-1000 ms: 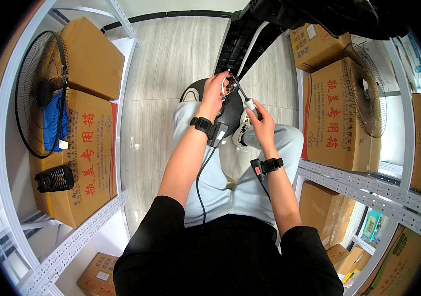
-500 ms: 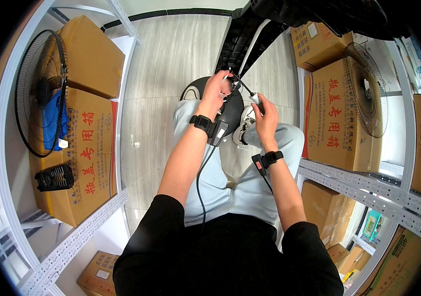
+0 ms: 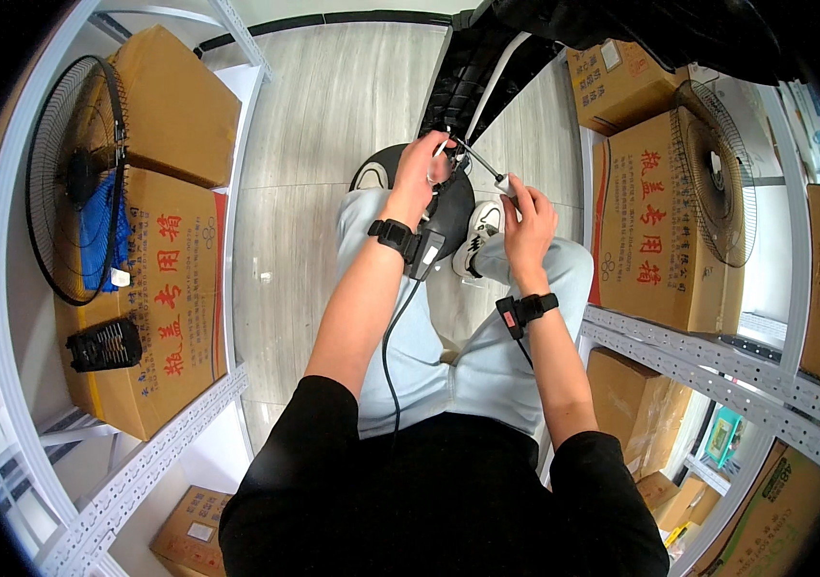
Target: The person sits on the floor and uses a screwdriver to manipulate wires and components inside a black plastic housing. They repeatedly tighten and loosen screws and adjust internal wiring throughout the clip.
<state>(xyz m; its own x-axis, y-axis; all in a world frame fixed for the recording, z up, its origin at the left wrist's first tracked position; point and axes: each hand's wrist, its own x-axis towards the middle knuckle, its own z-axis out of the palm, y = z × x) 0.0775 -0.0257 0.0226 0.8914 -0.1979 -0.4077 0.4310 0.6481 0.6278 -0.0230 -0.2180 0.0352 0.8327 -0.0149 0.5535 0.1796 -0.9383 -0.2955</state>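
Observation:
A screwdriver (image 3: 505, 185) with a pale handle and a thin dark shaft is held in my right hand (image 3: 531, 223), fingers closed round the handle. Its shaft slants up-left, the tip by a dark part of the black upright (image 3: 448, 91). My left hand (image 3: 417, 175) is closed at the lower end of that upright, beside the tip, with a white cord-like piece at its fingers. What it grips is mostly hidden. Below both hands lies a round black base (image 3: 458, 216) between my shoes. A white cable (image 3: 495, 82) runs along the upright.
Metal shelves stand on both sides with cardboard boxes (image 3: 165, 288). On the left are a black wire fan grille (image 3: 78, 178), a blue bundle (image 3: 105, 231) and a black tool-bit case (image 3: 104, 344). Another fan grille (image 3: 715, 173) leans against a box on the right.
My right hand has shifted slightly to the right and turned, with the screwdriver still in it. The left hand stays at almost the same place.

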